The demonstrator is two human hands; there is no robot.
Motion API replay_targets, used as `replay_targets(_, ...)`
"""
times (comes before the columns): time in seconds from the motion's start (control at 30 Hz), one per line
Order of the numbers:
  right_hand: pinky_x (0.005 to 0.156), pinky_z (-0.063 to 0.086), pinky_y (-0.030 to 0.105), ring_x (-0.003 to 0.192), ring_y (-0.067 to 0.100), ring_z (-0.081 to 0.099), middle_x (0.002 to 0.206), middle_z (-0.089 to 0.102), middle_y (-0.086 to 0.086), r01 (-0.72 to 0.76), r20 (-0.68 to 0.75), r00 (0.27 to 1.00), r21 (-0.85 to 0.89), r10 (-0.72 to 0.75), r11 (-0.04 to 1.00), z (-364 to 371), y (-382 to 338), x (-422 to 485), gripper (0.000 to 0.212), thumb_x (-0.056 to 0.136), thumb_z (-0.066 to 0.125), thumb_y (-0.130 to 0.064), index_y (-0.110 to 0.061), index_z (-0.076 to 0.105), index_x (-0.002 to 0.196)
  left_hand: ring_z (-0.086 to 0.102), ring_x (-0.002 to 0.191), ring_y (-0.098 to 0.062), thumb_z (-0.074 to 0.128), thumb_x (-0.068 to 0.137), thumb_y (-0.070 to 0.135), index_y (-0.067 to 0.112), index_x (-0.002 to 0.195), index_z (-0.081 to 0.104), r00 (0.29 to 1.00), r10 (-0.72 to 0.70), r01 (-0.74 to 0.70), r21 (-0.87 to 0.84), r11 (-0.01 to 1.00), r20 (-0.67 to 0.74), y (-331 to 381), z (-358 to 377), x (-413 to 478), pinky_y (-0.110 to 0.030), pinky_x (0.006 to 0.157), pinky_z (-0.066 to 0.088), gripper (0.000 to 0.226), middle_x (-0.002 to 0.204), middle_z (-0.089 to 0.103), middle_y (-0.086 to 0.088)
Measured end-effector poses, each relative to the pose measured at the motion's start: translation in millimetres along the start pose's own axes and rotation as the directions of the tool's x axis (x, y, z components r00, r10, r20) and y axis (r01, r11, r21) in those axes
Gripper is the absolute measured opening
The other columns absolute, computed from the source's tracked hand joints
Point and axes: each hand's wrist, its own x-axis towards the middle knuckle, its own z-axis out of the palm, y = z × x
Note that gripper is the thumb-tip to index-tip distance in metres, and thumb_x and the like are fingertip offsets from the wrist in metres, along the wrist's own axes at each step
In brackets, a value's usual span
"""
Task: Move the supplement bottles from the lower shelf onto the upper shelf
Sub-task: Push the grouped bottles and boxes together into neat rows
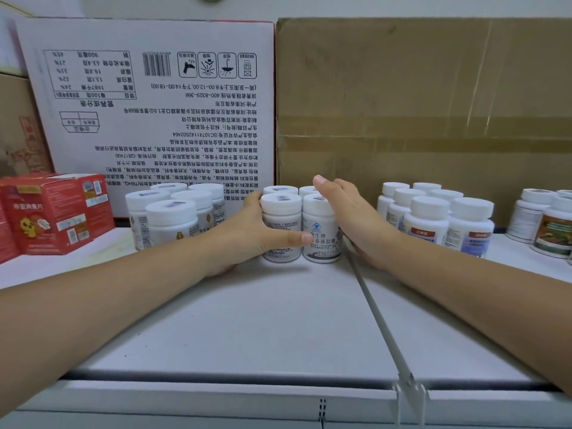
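Both hands are on a cluster of four white supplement bottles (298,226) standing mid-shelf (278,320): left hand (247,233) and right hand (349,218), fingers clamped against its sides. Looks like the set-down step, so next is probably letting go without tipping them.
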Motion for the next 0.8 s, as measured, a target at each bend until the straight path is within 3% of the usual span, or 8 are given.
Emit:
replay_targets(0.1, 0.099, 0.023, 0.027, 0.142, 0.012, 0.026, 0.160, 0.021, -0.007, 0.069, -0.052, 0.996, -0.020, -0.070, 0.997, -5, -13, -6, 0.081, 0.090, 0.045, -0.062, -0.026, 0.012, 0.155, 0.048, 0.123, -0.004, 0.087, 0.034, 0.068, 0.025, 0.152, 0.014, 0.988, -0.010, 0.041, 0.200, 0.979, -0.152, 25, 1, -14, -0.028, 0.105, 0.038, 0.146, 0.136, 0.045, 0.019)
replay_targets(0.17, 0.099, 0.024, 0.029, 0.141, 0.012, 0.027, 0.159, 0.024, -0.007, 0.112, -0.106, 0.988, -0.018, -0.113, 0.994, -9, -26, -7, 0.078, 0.091, 0.045, -0.061, -0.027, 0.015, 0.154, 0.037, 0.122, -0.002, 0.085, 0.035, 0.070, 0.025, 0.154, 0.006, 0.985, 0.003, 0.044, 0.264, 0.963, -0.175, 44, -3, -22, -0.024, 0.101, 0.030, 0.150, 0.137, 0.039, 0.014)
replay_targets(0.3, 0.103, 0.023, 0.029, 0.142, 0.014, 0.026, 0.159, 0.024, -0.004, 0.228, -0.199, 0.950, -0.085, -0.240, 0.970, -16, -54, -11, 0.071, 0.095, 0.042, -0.053, -0.024, 0.016, 0.154, 0.034, 0.139, -0.013, 0.078, 0.033, 0.080, 0.035, 0.153, 0.006, 0.983, 0.048, 0.032, 0.418, 0.908, -0.179, 80, -20, -42, -0.037, 0.115, 0.028, 0.147, 0.160, 0.025, 0.007)
replay_targets(0.43, 0.103, 0.020, 0.025, 0.143, 0.008, 0.022, 0.160, 0.021, -0.006, 0.352, -0.128, 0.919, -0.161, -0.374, 0.922, -12, -68, -21, 0.065, 0.098, 0.039, -0.046, -0.024, 0.015, 0.154, 0.027, 0.144, -0.010, 0.078, 0.034, 0.078, 0.037, 0.153, 0.008, 0.971, 0.130, -0.025, 0.453, 0.891, -0.201, 102, -48, -65, -0.040, 0.120, 0.024, 0.144, 0.161, 0.021, 0.012)
replay_targets(0.57, 0.106, 0.021, 0.033, 0.144, 0.016, 0.021, 0.161, 0.019, -0.005, 0.193, -0.156, 0.964, -0.141, -0.215, 0.971, -5, -57, -15, 0.069, 0.096, 0.038, -0.049, -0.024, 0.012, 0.155, 0.024, 0.145, -0.011, 0.077, 0.040, 0.081, 0.038, 0.152, 0.012, 0.960, 0.147, -0.010, 0.494, 0.869, -0.238, 96, -84, -78, -0.043, 0.121, 0.021, 0.137, 0.161, 0.021, 0.013)
replay_targets(0.7, 0.113, 0.026, 0.045, 0.135, 0.022, 0.036, 0.145, 0.040, -0.003, -0.077, -0.227, 0.971, 0.011, 0.077, 0.997, -13, -27, -12, 0.082, 0.079, 0.043, -0.063, -0.023, 0.028, 0.149, 0.024, 0.146, -0.011, 0.070, 0.030, 0.090, 0.042, 0.151, 0.012, 0.955, 0.121, 0.040, 0.518, 0.854, -0.272, 75, -119, -87, -0.044, 0.121, 0.020, 0.143, 0.161, 0.020, 0.015)
replay_targets(0.77, 0.114, 0.028, 0.051, 0.126, 0.018, 0.044, 0.130, 0.052, -0.007, -0.108, -0.189, 0.976, 0.030, 0.112, 0.994, -14, -15, -13, 0.096, 0.065, 0.047, -0.071, -0.020, 0.036, 0.146, 0.024, 0.147, -0.014, 0.068, 0.024, 0.092, 0.042, 0.151, 0.011, 0.956, 0.064, 0.098, 0.517, 0.851, -0.286, 58, -134, -89, -0.045, 0.120, 0.020, 0.149, 0.162, 0.019, 0.011)
replay_targets(0.8, 0.114, 0.028, 0.050, 0.128, 0.016, 0.045, 0.133, 0.053, -0.009, -0.110, -0.164, 0.980, 0.025, 0.113, 0.994, -12, -10, -14, 0.095, 0.063, 0.047, -0.073, -0.023, 0.040, 0.144, 0.024, 0.147, -0.016, 0.067, 0.021, 0.093, 0.041, 0.152, 0.010, 0.957, 0.031, 0.129, 0.517, 0.846, -0.289, 49, -139, -90, -0.045, 0.120, 0.021, 0.152, 0.162, 0.018, 0.009)
